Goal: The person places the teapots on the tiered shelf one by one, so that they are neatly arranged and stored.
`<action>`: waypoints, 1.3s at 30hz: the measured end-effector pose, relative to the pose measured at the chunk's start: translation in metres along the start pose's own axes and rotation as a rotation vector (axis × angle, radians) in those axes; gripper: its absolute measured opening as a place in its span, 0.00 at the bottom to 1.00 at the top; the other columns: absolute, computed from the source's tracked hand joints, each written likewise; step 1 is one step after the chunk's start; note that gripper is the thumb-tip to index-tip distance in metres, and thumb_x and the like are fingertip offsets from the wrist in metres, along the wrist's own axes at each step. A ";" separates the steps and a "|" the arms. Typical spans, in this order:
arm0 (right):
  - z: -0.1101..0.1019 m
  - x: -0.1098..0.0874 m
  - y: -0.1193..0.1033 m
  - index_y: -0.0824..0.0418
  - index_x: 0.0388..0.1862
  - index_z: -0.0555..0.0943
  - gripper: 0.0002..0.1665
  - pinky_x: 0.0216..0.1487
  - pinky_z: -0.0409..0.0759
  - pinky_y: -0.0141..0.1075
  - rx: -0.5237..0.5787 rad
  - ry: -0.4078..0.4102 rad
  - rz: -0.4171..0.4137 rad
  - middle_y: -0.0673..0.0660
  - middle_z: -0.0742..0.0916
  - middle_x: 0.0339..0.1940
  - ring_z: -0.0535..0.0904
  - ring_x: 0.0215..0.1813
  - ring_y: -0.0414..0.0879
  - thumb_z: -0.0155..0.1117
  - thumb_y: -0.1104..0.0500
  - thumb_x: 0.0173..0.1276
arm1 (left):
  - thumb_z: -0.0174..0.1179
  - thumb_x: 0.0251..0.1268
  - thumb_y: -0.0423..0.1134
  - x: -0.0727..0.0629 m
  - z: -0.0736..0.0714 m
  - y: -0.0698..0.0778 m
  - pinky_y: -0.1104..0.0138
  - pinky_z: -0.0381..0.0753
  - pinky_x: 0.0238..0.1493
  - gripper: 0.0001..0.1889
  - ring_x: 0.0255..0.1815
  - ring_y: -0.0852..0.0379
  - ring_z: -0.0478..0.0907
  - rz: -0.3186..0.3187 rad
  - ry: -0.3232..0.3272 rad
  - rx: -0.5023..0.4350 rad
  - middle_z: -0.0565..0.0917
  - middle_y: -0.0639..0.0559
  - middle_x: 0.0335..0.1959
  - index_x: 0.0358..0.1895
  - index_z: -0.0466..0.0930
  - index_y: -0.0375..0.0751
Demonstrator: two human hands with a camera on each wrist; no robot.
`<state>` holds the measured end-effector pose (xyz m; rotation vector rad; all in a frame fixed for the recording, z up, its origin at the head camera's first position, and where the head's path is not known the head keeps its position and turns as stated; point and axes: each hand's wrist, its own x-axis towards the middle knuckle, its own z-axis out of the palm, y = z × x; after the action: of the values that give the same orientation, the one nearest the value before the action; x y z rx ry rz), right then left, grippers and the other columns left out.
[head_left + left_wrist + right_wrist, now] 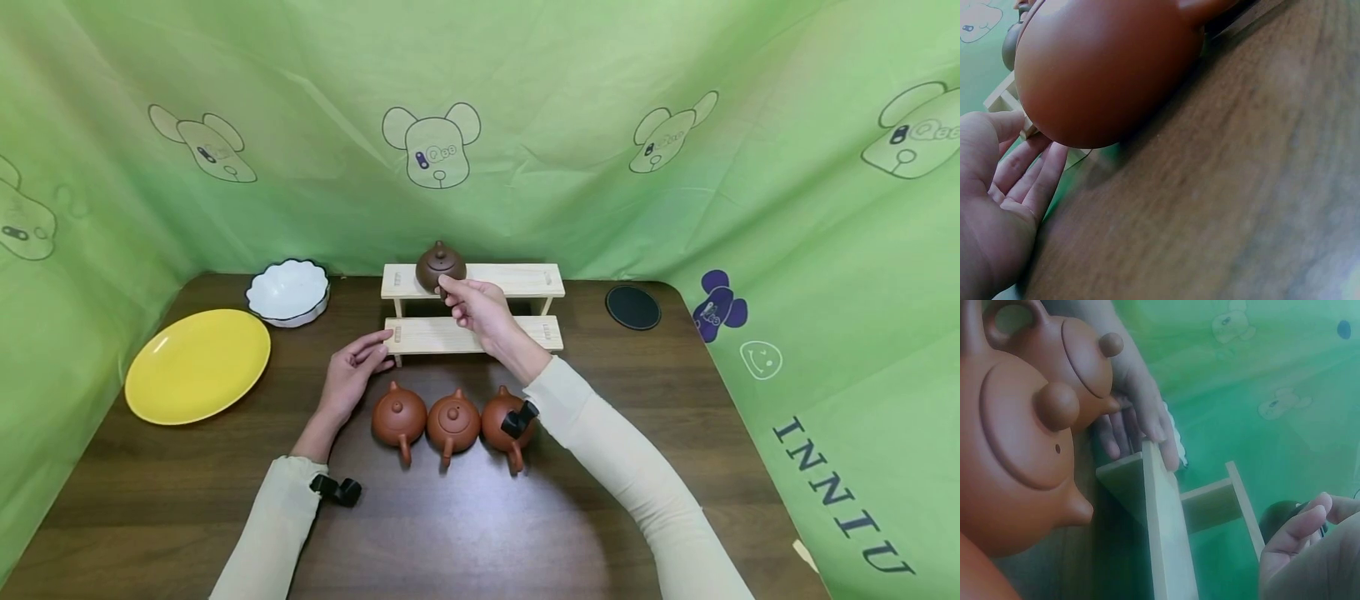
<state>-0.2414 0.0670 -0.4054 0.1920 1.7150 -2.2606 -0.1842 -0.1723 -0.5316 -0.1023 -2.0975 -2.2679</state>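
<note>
On the upper step of the pale wooden two-tier stand [431, 335] sits a dark brown teapot [438, 263], toward the left end. My right hand [483, 312] pinches its handle between thumb and fingers; in the right wrist view the fingers partly hide the pot. At the left end of the lower step, my left hand [350, 372] touches the board with fairly straight fingers. Three reddish-brown teapots stand in a row before the stand: a left one [398, 417], a middle one [453, 423] and a right one [495, 421], partly covered by the right wrist's camera.
A yellow oval plate [198, 367] lies at the left of the dark wooden table [420, 533]. Behind it is a white scalloped bowl [288, 290]. A black round coaster [633, 307] lies at the back right. Green printed cloth [540, 200] surrounds the table's back and sides.
</note>
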 end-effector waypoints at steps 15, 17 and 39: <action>-0.002 0.001 0.001 0.57 0.35 0.90 0.12 0.19 0.70 0.22 -0.023 -0.019 0.010 0.47 0.84 0.23 0.74 0.20 0.35 0.71 0.56 0.83 | 0.62 0.86 0.30 0.001 0.000 -0.002 0.68 0.94 0.57 0.20 0.52 0.68 0.90 0.001 0.007 0.001 0.89 0.46 0.65 0.71 0.80 0.23; -0.003 0.001 0.001 0.57 0.35 0.90 0.13 0.19 0.70 0.22 -0.025 -0.018 0.014 0.48 0.84 0.23 0.74 0.20 0.35 0.71 0.56 0.83 | 0.62 0.85 0.30 0.001 0.000 -0.002 0.68 0.94 0.57 0.19 0.52 0.67 0.90 0.001 0.013 -0.006 0.90 0.46 0.64 0.71 0.81 0.23; -0.034 -0.012 -0.001 0.56 0.36 0.90 0.14 0.21 0.68 0.22 -0.027 -0.004 0.027 0.47 0.84 0.25 0.72 0.23 0.35 0.67 0.57 0.86 | 0.62 0.85 0.29 0.000 -0.001 -0.003 0.68 0.94 0.56 0.20 0.51 0.67 0.90 0.015 0.003 -0.021 0.90 0.50 0.64 0.72 0.80 0.23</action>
<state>-0.2331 0.1017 -0.4109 0.2035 1.7293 -2.2161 -0.1845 -0.1729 -0.5347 -0.1149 -2.0644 -2.2810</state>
